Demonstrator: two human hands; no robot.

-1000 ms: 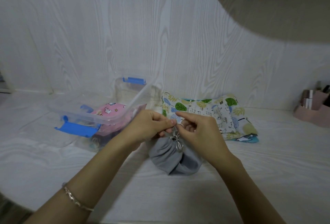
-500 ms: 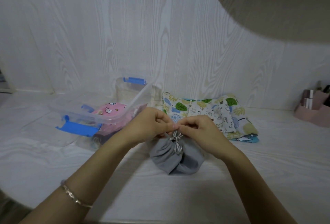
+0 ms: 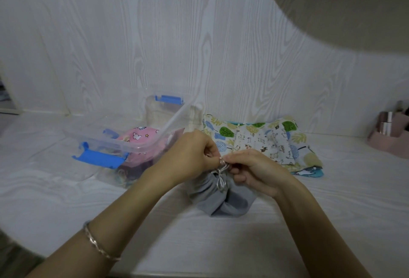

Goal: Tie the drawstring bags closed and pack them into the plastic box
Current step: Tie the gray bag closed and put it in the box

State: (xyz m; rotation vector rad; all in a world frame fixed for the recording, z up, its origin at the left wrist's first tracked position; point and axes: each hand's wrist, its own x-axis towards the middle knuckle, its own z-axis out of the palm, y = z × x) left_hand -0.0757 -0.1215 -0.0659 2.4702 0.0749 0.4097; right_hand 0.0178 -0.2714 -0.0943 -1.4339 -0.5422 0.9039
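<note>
A grey drawstring bag [image 3: 221,200] is sitting on the white table [image 3: 332,207] a little below the middle of the view, its mouth gathered tight and pointing up. Both hands are meeting over that mouth. The left hand [image 3: 190,156], coming in from seven o'clock, is curling its fingers and pinching the pale cord [image 3: 220,177] between thumb and forefinger. The right hand [image 3: 254,171], coming in from five o'clock, is pinching the same cord from the other side, its remaining fingers folded in against the top of the bag. The two sets of fingertips are almost touching, and loose ends of cord are hanging down the front of the grey cloth; whether the knot is finished is too small to tell.

At ten o'clock from the bag, a clear plastic box [image 3: 132,145] with blue latches is standing open just beside the left hand, and a pink printed bag [image 3: 139,136] is lying inside it on top of darker cloth. At one o'clock from the bag, a flat stack of patterned bags [image 3: 254,140], printed with leaves and small animals, is lying on the table just behind the right hand.

A thin bracelet [image 3: 99,246] is circling the left wrist. Far off at three o'clock a pink organiser [image 3: 389,140] is standing at the table's edge, and a white shelf [image 3: 343,12] is jutting in at one o'clock overhead
</note>
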